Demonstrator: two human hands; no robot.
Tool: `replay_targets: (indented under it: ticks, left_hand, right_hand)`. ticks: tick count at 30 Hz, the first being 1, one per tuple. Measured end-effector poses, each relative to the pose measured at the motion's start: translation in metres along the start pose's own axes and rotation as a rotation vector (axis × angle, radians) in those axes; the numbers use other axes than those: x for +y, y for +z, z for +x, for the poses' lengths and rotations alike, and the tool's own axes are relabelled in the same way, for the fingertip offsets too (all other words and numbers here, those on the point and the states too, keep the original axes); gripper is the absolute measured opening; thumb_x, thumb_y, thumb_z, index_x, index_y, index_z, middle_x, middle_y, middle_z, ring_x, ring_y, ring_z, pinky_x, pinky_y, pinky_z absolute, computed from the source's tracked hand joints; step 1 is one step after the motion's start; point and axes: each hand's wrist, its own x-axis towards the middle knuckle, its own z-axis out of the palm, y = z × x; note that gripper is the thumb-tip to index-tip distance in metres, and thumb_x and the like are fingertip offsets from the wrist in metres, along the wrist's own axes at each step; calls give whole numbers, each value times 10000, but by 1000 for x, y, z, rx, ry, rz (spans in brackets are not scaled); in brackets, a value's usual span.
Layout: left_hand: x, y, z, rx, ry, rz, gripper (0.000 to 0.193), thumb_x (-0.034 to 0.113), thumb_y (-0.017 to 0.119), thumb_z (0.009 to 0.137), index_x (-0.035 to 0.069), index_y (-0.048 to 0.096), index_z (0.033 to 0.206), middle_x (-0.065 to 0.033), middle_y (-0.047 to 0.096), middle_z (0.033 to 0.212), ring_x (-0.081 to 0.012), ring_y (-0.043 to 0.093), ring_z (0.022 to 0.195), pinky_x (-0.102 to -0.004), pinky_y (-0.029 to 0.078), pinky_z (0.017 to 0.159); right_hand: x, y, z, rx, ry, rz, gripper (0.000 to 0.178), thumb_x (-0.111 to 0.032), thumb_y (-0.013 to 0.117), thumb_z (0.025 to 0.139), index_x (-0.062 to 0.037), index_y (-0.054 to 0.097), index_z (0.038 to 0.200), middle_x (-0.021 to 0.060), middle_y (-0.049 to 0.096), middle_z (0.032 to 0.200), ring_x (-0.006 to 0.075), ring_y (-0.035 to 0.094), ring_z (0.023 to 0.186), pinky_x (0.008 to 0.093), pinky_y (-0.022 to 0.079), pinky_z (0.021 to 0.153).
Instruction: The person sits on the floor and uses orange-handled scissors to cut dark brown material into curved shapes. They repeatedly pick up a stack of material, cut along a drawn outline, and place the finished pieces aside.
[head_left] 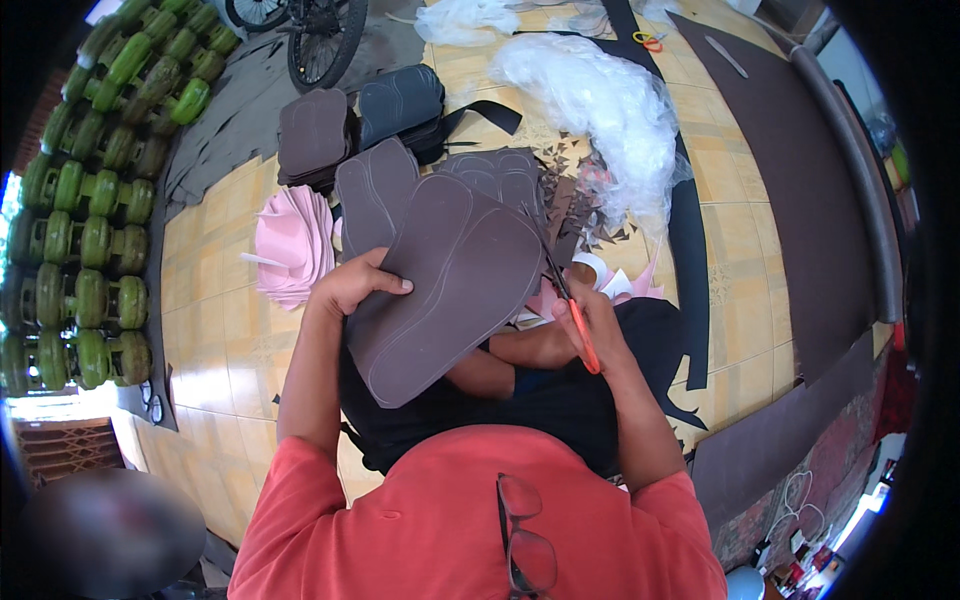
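My left hand (352,284) grips the left edge of a dark brown sheet (455,285), thumb on top. Pale outlines shaped like shoe soles are drawn on it, and its edges are partly rounded. In my right hand (598,325) are scissors (582,338) with orange handles, their blades against the sheet's upper right edge. How far the blades part is hard to see. Just beyond the sheet lie similar brown outlined pieces (375,190), partly covered by it. A stack of pink pieces (290,245) sits left of them.
Behind stand stacks of brown pieces (315,130) and black pieces (400,105). Small brown scraps (585,205) lie beside crumpled clear plastic (600,100). Other orange-handled scissors (648,41) lie farther off. A large brown sheet (790,190) spreads at right; green gas cylinders (85,245) line the left.
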Motion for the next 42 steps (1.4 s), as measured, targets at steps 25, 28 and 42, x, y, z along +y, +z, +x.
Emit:
replay_targets:
  ticks: [25, 28, 42]
  left_hand:
    - [11, 3, 3, -48, -72, 144, 556, 129, 726, 711, -37, 592, 1224, -105, 660, 1074, -188, 576, 1028, -283, 409, 937]
    - [7, -2, 10, -80, -100, 118, 594, 144, 741, 699, -47, 580, 1238, -113, 658, 1102, -194, 583, 1031, -282, 410, 945]
    - [-39, -110, 60, 334, -20, -317, 712, 241, 770, 737, -13, 466, 1328, -160, 614, 1168, -289, 625, 1034, -376, 499, 903]
  right_hand:
    - [3, -19, 0, -198, 102, -162, 383, -352, 509, 954, 11, 511, 829, 158, 501, 675, 290, 523, 631, 389, 412, 620]
    - [12, -22, -1, -224, 115, -162, 408, -353, 508, 960, 18, 509, 789, 160, 510, 650, 269, 547, 633, 391, 412, 610]
    - [76, 5, -9, 111, 377, 112, 410, -380, 524, 978, -48, 512, 739, -2, 439, 487, 94, 455, 384, 254, 347, 362]
